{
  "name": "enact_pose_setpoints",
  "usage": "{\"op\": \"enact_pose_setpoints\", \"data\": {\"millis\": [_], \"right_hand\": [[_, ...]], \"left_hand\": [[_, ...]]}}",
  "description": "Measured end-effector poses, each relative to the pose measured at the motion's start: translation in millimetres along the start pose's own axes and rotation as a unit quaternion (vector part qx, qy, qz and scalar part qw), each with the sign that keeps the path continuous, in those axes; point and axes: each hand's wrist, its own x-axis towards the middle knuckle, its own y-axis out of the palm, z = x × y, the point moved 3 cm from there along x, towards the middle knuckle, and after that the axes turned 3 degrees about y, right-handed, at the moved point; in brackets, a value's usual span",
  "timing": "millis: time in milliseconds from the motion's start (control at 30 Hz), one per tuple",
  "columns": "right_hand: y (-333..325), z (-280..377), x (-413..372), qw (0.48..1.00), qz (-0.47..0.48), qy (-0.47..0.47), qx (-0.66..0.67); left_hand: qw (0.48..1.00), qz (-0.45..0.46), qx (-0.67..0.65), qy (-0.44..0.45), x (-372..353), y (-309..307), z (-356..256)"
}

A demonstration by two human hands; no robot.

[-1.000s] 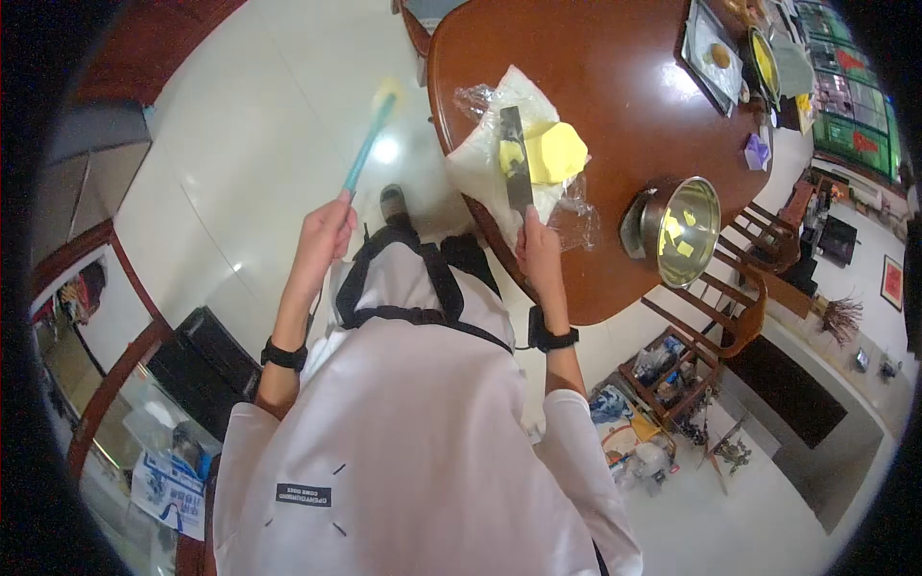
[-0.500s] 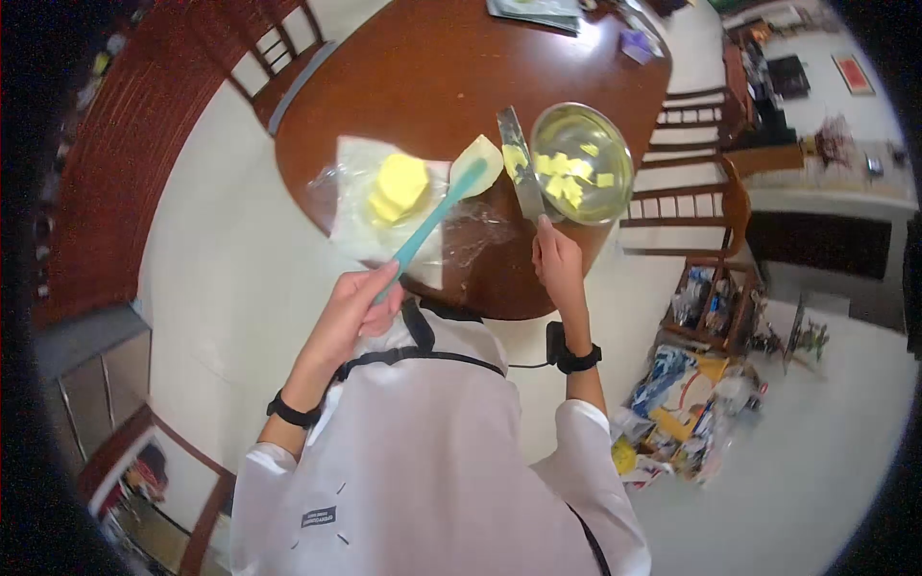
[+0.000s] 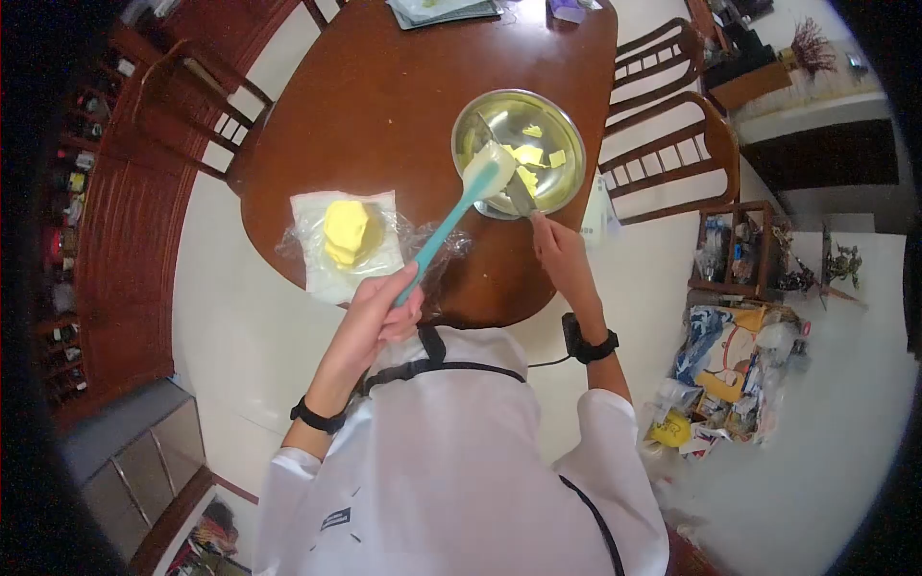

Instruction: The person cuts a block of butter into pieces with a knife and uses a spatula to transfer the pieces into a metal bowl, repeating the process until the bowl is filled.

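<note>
My left hand (image 3: 384,309) is closed round the teal handle of a spatula (image 3: 447,226), whose pale head lies over the left part of a metal bowl (image 3: 574,125). The fingers of my right hand (image 3: 560,245) wrap the handle of a knife (image 3: 520,197). Its blade reaches into the bowl, partly behind the spatula head. Several pieces of yellow butter (image 3: 528,155) lie in the bowl. A larger block of butter (image 3: 348,232) sits on white paper (image 3: 317,269) at the left, with clear plastic wrap (image 3: 432,252) around it.
The brown table (image 3: 384,144) carries a grey tray-like item (image 3: 447,12) and a purple packet (image 3: 567,10) at its far edge. Wooden chairs (image 3: 672,158) stand on the right, another chair (image 3: 192,115) on the left. Packages (image 3: 725,360) are piled at the lower right.
The view has shifted, with the table now further left. The knife and spatula head have moved from beside the bowl to over and into it.
</note>
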Motion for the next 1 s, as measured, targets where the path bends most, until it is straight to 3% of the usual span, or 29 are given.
{"op": "enact_pose_setpoints", "data": {"millis": [533, 633, 833, 900, 1000], "right_hand": [[-9, -7, 1, 1.000, 0.007, 0.011, 0.022], [-10, -13, 4, 0.999, -0.010, 0.003, -0.034], [-26, 0, 0, 0.991, -0.059, -0.007, -0.121], [-32, 2, -1, 0.967, -0.075, -0.044, -0.241], [-40, 1, 1, 0.974, -0.099, -0.068, -0.194]], "left_hand": [[0.999, -0.017, 0.029, -0.003, 10, 4, 4], [0.999, -0.005, 0.041, -0.005, 12, 1, 0], [0.987, 0.035, 0.112, -0.105, 30, -10, -18], [0.988, 0.021, 0.106, -0.111, 39, -7, -15], [0.992, 0.018, 0.084, -0.087, 38, 6, -10]]}}
